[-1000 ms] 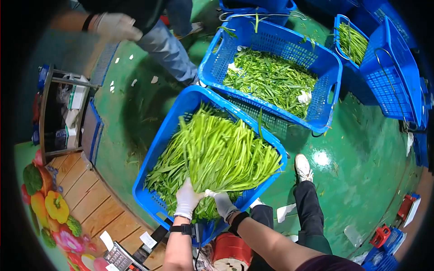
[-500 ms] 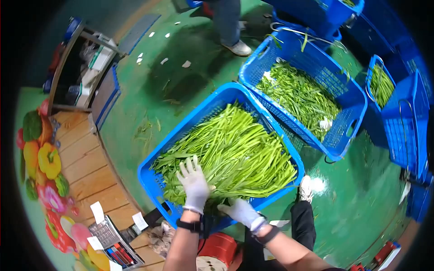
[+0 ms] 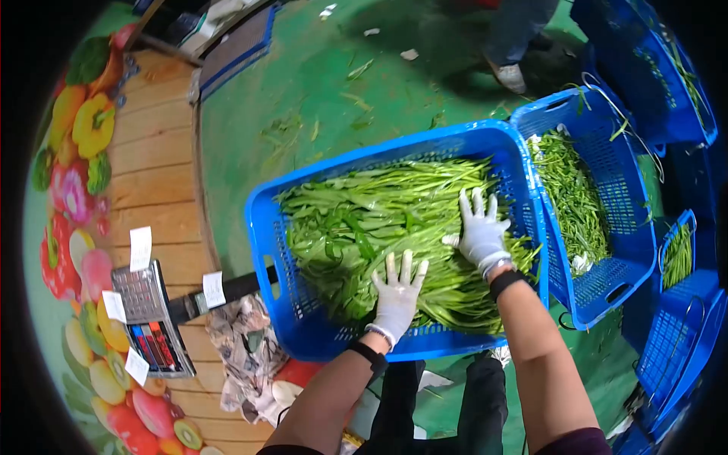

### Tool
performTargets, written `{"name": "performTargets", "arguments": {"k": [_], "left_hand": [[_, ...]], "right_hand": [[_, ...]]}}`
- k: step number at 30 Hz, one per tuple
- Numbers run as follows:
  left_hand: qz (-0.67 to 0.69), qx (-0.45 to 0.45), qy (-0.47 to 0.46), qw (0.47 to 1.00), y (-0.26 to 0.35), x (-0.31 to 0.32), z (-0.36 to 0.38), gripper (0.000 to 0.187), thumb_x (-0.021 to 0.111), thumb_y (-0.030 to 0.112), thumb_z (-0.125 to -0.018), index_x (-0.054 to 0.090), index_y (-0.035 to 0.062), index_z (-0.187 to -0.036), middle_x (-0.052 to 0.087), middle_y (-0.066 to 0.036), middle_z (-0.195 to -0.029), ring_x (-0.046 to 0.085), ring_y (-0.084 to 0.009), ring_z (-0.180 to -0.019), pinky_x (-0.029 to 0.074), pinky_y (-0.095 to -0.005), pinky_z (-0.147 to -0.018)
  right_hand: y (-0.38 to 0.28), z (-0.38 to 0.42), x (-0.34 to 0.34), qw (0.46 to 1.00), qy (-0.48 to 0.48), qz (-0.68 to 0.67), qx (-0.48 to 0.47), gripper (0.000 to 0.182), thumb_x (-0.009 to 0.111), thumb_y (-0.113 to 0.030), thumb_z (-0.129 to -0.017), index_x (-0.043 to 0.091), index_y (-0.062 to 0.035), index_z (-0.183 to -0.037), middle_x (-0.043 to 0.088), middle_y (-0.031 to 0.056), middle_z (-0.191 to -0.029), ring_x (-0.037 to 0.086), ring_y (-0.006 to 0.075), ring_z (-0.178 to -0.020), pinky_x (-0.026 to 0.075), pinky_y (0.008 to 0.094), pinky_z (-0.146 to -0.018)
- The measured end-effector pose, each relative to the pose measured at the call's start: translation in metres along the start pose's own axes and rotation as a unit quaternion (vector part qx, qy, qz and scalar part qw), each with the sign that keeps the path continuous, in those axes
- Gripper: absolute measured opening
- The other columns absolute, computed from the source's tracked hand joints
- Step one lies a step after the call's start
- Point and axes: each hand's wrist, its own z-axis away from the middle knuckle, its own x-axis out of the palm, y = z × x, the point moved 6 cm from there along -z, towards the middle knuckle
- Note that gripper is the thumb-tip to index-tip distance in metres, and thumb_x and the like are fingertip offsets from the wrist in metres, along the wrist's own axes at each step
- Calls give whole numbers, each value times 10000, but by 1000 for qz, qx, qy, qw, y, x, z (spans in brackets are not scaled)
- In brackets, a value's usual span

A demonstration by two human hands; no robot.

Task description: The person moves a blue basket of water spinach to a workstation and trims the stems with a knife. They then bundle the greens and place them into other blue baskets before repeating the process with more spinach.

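A large blue basket (image 3: 262,227) holds a thick layer of long green leafy vegetables (image 3: 364,220), leaves toward the left and stems toward the right. My left hand (image 3: 398,299), in a white glove, rests on the greens near the basket's front side with its fingers spread. Farther right, my right hand (image 3: 483,231), gloved too, lies on the stems, fingers apart. Neither hand is closed round anything. Both wrists wear dark bands.
At the right is a second blue basket (image 3: 637,258) with loose greens. More blue baskets (image 3: 675,334) stand beyond it. Another person's leg (image 3: 519,34) shows at the top. A wooden surface (image 3: 155,167) with a calculator (image 3: 140,292) is at the left.
My right hand has moved from the basket's near edge up onto the stems. My left hand is still on the greens. The view has turned, and the basket now lies more level.
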Motion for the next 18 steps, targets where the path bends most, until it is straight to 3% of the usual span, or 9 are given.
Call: {"name": "performTargets", "arguments": {"k": [1, 4, 7, 8, 10, 12, 14, 16, 18], "left_hand": [[0, -13, 17, 1000, 0, 0, 2, 724, 558, 214, -850, 264, 206, -1512, 177, -197, -1570, 204, -489, -1401, 204, -730, -1016], [49, 4, -16, 999, 7, -17, 30, 642, 486, 175, -880, 304, 184, -1496, 185, -177, -1573, 214, -473, -1402, 192, -725, -1025], [65, 11, -23, 998, 11, -28, 63, 551, 482, 217, -899, 406, 156, -1442, 202, -155, -1571, 226, -464, -1397, 168, -718, -1044], [114, 16, -37, 993, 11, -32, 72, 519, 477, 223, -906, 442, 151, -1419, 217, -144, -1567, 230, -461, -1395, 164, -713, -1050], [132, 8, 26, 991, 13, -48, 82, 452, 506, 242, -890, 543, 131, -1327, 326, -112, -1526, 285, -445, -1376, 177, -665, -1080], [155, 27, 23, 987, 13, -62, 79, 444, 511, 227, -877, 559, 126, -1307, 341, -115, -1517, 295, -442, -1373, 192, -644, -1086], [157, -1, 37, 987, 4, -63, 58, 460, 504, 190, -867, 547, 129, -1322, 341, -131, -1513, 326, -431, -1348, 213, -631, -1078], [213, -33, 18, 976, -5, -31, 33, 479, 509, 168, -857, 537, 134, -1334, 347, -153, -1500, 361, -416, -1311, 228, -628, -1064], [133, -42, 50, 989, -1, -29, 26, 481, 517, 192, -852, 543, 143, -1330, 361, -156, -1488, 388, -406, -1274, 232, -625, -1060]], "right_hand": [[0, -9, -1, 1000, -24, -16, -5, 1112, 720, -666, -673, 147, -258, -1535, 159, 63, -1598, 162, 393, -1446, 291, 723, -1001], [1, -1, -27, 999, -23, -11, -20, 1168, 774, -638, -617, 168, -234, -1530, 169, 101, -1591, 200, 408, -1430, 245, 705, -1040], [-8, 66, -55, 980, 142, 84, -109, 1088, 785, -535, -653, 223, -162, -1507, 338, 141, -1497, 254, 400, -1403, 218, 671, -1069], [-13, 94, -53, 978, 133, 78, -138, 1119, 800, -539, -622, 229, -151, -1502, 347, 151, -1486, 259, 410, -1396, 232, 676, -1056], [-23, 141, -39, 979, -30, 91, -179, 1172, 829, -541, -570, 221, -186, -1508, 264, 149, -1539, 184, 457, -1413, 181, 732, -1045], [-13, 149, 6, 960, -130, 161, -190, 1194, 839, -537, -545, 214, -224, -1513, 211, 138, -1566, 148, 464, -1423, 161, 756, -1034], [-6, 124, 19, 938, -75, 231, -248, 1106, 799, -500, -622, 202, -253, -1519, 212, 103, -1575, 165, 444, -1426, 183, 768, -1019], [0, 89, 38, 932, 17, 233, -277, 652, 479, -225, -925, 210, -276, -1516, 238, 58, -1576, 215, 408, -1424, 204, 772, -1012], [-3, 85, 48, 923, 48, 275, -264, 626, 432, -147, -938, 223, -277, -1513, 243, 69, -1574, 210, 426, -1421, 204, 776, -1007]]}}
